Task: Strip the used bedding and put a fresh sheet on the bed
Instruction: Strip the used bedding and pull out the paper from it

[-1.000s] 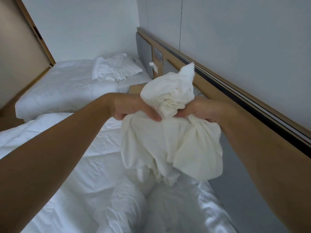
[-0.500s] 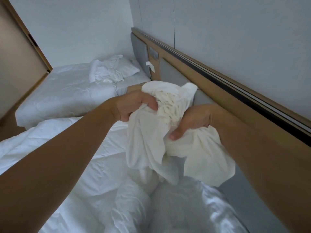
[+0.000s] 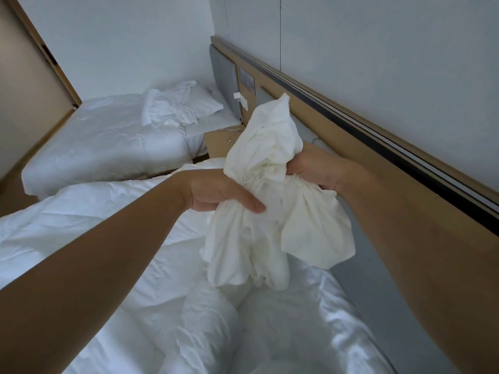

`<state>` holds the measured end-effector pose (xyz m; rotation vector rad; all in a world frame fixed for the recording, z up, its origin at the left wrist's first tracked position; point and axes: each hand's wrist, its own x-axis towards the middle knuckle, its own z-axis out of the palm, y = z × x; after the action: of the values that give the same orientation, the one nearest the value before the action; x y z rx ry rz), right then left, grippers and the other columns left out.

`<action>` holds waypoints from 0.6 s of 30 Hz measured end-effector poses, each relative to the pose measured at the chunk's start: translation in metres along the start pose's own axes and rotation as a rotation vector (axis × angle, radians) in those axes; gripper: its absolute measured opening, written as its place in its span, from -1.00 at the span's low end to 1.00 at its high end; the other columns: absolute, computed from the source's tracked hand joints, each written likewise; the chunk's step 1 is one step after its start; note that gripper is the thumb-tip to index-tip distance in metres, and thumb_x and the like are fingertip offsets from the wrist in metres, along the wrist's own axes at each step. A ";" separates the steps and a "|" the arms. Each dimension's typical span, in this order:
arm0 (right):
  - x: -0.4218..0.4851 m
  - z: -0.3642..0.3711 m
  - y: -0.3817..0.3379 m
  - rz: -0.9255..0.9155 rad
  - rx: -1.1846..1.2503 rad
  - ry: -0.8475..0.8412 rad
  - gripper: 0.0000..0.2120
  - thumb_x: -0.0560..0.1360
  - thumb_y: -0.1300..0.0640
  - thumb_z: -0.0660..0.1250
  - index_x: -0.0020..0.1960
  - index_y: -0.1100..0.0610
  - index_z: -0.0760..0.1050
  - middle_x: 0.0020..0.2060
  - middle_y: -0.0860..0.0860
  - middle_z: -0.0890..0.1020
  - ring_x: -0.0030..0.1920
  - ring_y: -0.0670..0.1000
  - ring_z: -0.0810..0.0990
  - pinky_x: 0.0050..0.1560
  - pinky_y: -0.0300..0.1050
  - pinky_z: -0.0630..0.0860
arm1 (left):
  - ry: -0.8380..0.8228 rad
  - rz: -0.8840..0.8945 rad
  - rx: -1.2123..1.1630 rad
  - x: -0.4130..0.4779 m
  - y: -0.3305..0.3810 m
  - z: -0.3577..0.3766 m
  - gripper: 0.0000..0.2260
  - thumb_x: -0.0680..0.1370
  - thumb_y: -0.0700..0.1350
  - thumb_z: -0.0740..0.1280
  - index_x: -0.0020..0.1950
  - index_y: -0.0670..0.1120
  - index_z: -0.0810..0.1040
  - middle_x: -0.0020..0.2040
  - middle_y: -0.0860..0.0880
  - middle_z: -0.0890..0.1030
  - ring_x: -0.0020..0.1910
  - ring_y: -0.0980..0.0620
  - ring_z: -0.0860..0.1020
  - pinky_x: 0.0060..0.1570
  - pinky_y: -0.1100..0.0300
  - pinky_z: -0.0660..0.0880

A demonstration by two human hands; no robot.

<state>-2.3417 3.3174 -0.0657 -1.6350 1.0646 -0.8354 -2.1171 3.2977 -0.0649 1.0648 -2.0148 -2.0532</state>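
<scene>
A bunched-up cream-white pillowcase (image 3: 272,201) hangs in the air above the near bed (image 3: 113,260). My left hand (image 3: 216,193) grips its gathered middle from the left, thumb laid across the cloth. My right hand (image 3: 316,168) grips the same bunch from the right, fingers buried in the folds. One corner of the cloth sticks up above my hands and the rest droops below them. Under it lies a rumpled white duvet (image 3: 283,333) covering the near bed.
A second bed (image 3: 102,147) stands further back with a pillow (image 3: 205,103) and crumpled white linen (image 3: 170,109) at its head. A wooden nightstand (image 3: 218,144) sits between the beds. A wooden and grey headboard panel (image 3: 391,147) runs along the right wall.
Both hands have regripped the cloth: the bundle is tighter, one corner now sticks up above my hands, and my left thumb lies lower across it.
</scene>
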 end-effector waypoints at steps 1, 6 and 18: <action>0.001 -0.001 0.001 -0.015 -0.003 0.027 -0.64 0.52 0.41 0.31 -0.03 -0.07 0.57 -0.22 -0.29 0.69 -0.18 -0.28 0.65 -0.20 -0.37 0.56 | 0.014 0.015 -0.030 -0.001 0.000 -0.001 -0.64 0.41 -0.22 0.53 0.17 0.04 0.71 0.25 -0.10 0.66 0.25 -0.12 0.62 0.12 0.05 0.60; -0.005 0.007 0.000 0.091 -0.006 -0.147 -0.40 0.25 -0.03 0.63 0.23 0.06 0.53 0.01 -0.32 0.65 -0.01 -0.28 0.63 -0.21 -0.56 0.46 | 0.131 0.034 -0.115 -0.005 0.008 -0.012 -0.66 0.42 -0.26 0.39 0.18 -0.07 0.69 0.21 -0.14 0.67 0.17 -0.13 0.65 0.03 0.04 0.63; -0.007 0.022 0.020 0.189 0.027 -0.279 -0.70 0.46 0.31 0.48 0.03 -0.05 0.57 -0.21 -0.23 0.72 -0.18 -0.23 0.70 -0.27 -0.38 0.56 | 0.212 0.067 -0.112 -0.006 0.024 -0.019 -0.69 0.36 -0.22 0.36 0.06 -0.11 0.72 0.08 -0.17 0.69 0.04 -0.16 0.67 0.02 0.00 0.64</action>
<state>-2.3295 3.3289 -0.0914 -1.5478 0.9866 -0.4798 -2.1127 3.2811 -0.0388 1.1245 -1.7881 -1.9058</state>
